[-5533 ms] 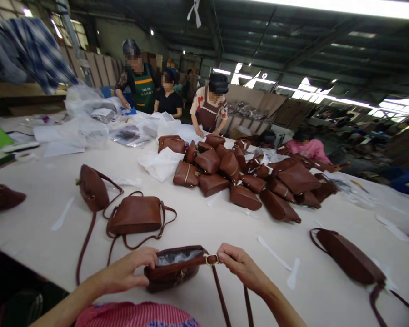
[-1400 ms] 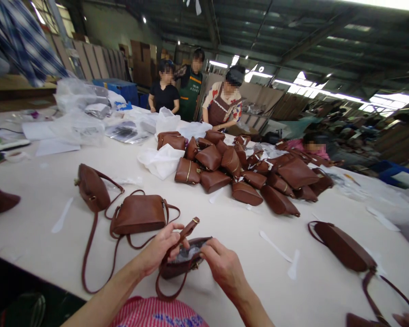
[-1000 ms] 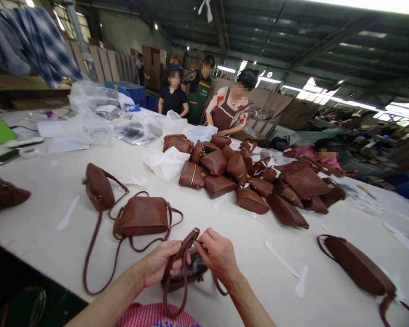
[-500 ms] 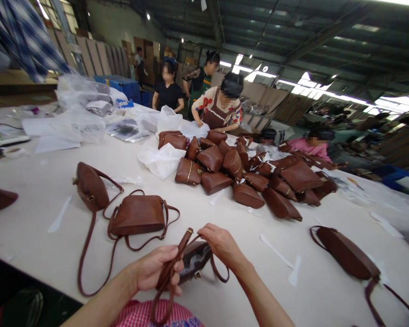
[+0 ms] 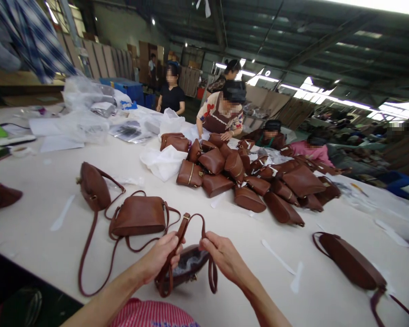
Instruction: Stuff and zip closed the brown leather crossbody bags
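Brown handbag (image 5: 181, 278), open, with its strap (image 5: 203, 225) raised in an arch between two hands

The handbag is at the near side of the worktop (image 5: 245, 281), low between the wearer's forearms, its mouth turned upward. Clear, crumpled filling (image 5: 190, 263) shows inside, and a metal clasp (image 5: 194, 277) sits on the near face. The left hand (image 5: 162, 259) has its fingers closed round gathered lengths of strap, a gold-coloured buckle (image 5: 187, 216) standing above them. The fingers of the right hand (image 5: 221, 250) pinch the same strap farther along, and a narrow loop hangs below them. The span between the hands has just risen into a free arch; the two held portions therefore stand apart, and the bag's mouth is visible beneath.

Beyond the left hand lies a second brown bag (image 5: 139, 215), with a tilted one (image 5: 94, 186) just beside it. Another bag (image 5: 351, 261) lies well apart on the right. White strips (image 5: 277, 256) are scattered on the surface. Farther back, a heap of similar bags (image 5: 216, 163) spreads across the worktop; behind it, a co-worker in a brown apron (image 5: 216, 120) leans over the heap.
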### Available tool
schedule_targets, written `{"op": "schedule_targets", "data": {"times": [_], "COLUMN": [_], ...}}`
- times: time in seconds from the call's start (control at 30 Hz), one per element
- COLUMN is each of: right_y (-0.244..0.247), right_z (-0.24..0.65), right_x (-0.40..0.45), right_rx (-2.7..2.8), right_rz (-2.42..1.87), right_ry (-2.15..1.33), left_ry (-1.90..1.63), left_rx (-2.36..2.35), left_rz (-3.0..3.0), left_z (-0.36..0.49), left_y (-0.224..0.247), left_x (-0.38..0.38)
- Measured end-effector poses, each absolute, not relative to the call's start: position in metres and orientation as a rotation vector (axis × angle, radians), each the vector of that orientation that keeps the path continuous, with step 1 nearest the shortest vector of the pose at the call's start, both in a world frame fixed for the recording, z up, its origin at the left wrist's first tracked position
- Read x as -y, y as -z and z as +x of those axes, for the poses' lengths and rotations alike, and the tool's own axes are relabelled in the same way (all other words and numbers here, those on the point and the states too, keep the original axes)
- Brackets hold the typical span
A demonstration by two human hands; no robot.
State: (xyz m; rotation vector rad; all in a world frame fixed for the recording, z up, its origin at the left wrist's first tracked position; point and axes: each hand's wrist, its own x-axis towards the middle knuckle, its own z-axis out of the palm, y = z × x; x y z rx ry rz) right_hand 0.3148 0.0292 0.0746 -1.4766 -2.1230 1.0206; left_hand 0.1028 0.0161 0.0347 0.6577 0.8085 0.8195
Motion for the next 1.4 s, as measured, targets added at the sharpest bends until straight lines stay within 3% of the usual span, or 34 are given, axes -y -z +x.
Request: {"op": "schedule_targets", "data": {"times": [0.1,0.27,0.77,0.97,1.27,1.4], "right_y": [-0.075,-0.069,-0.043,-0.014,-0.023,-0.012], "right_z": [0.288,0.269,0.279,0.332,0.370,0.375], "right_x": [-0.032,-0.039,-0.011,0.030,0.031,0.028], "right_rx": [2.048,1.927,1.901,1.992,1.765,1.863], "right_rz": [-1.466,-1.426,-1.479,-1.440,-1.447,-1.460], "right_ry": [-0.933,-1.118,-1.234,-0.813,-1.261,-1.266], "left_ry": [-0.891,-0.927,-1.025,-1.126,-1.146,-1.172], "left_rx": [-0.810,-0.876,-0.800,-0.846,-0.830,-0.802], "left_rz": [0.673,0.715,0.574,0.502,0.597,0.606], "left_z": [0.116,0.120,0.108,0.076,0.059,0.053], "left_y": [-0.032,-0.024,-0.031,-0.033,-0.035,-0.043], "left_x": [-0.015,-0.012,-0.016,-0.024,-0.030,-0.031]}}
